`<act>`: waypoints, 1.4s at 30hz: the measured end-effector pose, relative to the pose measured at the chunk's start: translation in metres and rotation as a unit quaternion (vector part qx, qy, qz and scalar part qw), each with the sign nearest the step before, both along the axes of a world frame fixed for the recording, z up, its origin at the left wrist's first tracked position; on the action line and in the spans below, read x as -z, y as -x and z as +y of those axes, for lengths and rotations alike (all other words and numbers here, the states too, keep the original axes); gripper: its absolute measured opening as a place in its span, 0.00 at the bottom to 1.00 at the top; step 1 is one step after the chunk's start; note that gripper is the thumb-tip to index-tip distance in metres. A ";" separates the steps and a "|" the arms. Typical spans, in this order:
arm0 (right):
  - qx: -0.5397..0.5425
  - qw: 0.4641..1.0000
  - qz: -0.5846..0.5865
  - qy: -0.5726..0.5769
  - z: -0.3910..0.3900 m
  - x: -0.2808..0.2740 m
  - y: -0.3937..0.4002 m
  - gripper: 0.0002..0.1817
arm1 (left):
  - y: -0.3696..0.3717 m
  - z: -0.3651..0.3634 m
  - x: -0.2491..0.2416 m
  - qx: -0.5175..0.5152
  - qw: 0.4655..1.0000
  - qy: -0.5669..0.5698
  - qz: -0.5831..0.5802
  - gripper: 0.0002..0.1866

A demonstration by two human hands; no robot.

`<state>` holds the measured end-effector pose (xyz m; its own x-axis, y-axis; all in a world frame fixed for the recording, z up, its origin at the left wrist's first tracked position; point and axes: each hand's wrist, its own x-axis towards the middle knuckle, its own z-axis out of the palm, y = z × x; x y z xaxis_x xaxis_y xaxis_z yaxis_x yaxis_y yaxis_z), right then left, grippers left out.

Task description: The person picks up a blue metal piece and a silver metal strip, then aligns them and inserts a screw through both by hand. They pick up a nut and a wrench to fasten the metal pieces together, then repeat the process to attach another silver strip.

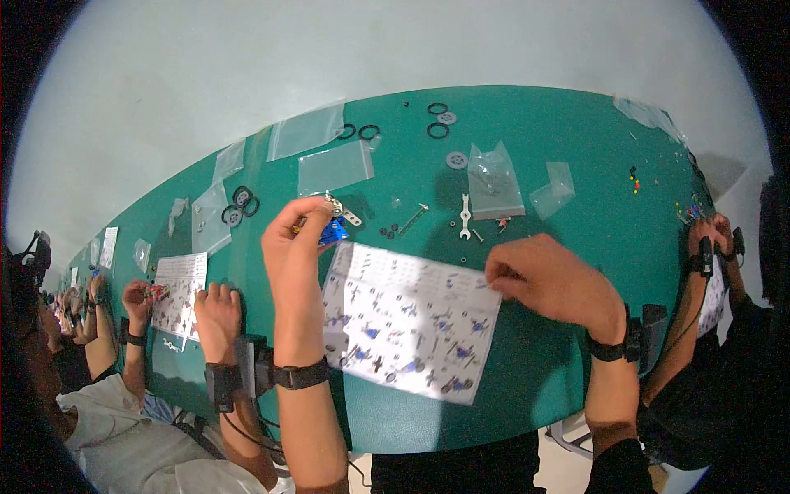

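Observation:
Raised over the table, my left hand (295, 239) is closed on a small model assembly (333, 230) of blue pieces and silver perforated strips. Its fingers hide part of the assembly. A printed instruction sheet (403, 329) with rows of step pictures lies tilted below and between my hands. At the sheet's upper right corner, my right hand (555, 280) has its fingers curled together on the paper's edge. Beyond the sheet are a white wrench (466, 218), a long bolt (414, 219) and a few small dark parts (388, 231).
Clear plastic bags (336, 167) and another bag (495, 185) lie across the green table (568, 148). Black tyre rings (438, 130) and a grey wheel (457, 160) sit further back. Co-workers' hands (218, 317) are at the left; another person's hands (709, 235) are at the right.

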<state>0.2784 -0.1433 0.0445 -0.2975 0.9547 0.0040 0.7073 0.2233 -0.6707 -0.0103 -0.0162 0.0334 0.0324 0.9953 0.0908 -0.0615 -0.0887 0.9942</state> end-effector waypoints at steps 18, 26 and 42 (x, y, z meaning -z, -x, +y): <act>0.037 0.962 -0.189 -0.194 0.010 0.013 0.030 0.07 | 0.001 0.002 -0.001 -0.006 1.000 -0.002 -0.020 0.05; 0.034 0.982 0.025 -0.184 0.017 0.011 0.022 0.06 | -0.028 -0.016 0.000 0.066 0.998 -0.009 0.006 0.03; 0.171 0.889 0.418 -0.082 0.009 0.006 0.052 0.05 | -0.068 -0.052 -0.001 0.194 0.978 -0.059 0.041 0.03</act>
<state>0.2265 -0.1341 0.0386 0.1816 0.9549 0.2351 0.0234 0.2348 -0.9718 0.0575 -0.0686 0.0342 0.4179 0.8894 0.1851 -0.0328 -0.1889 0.9815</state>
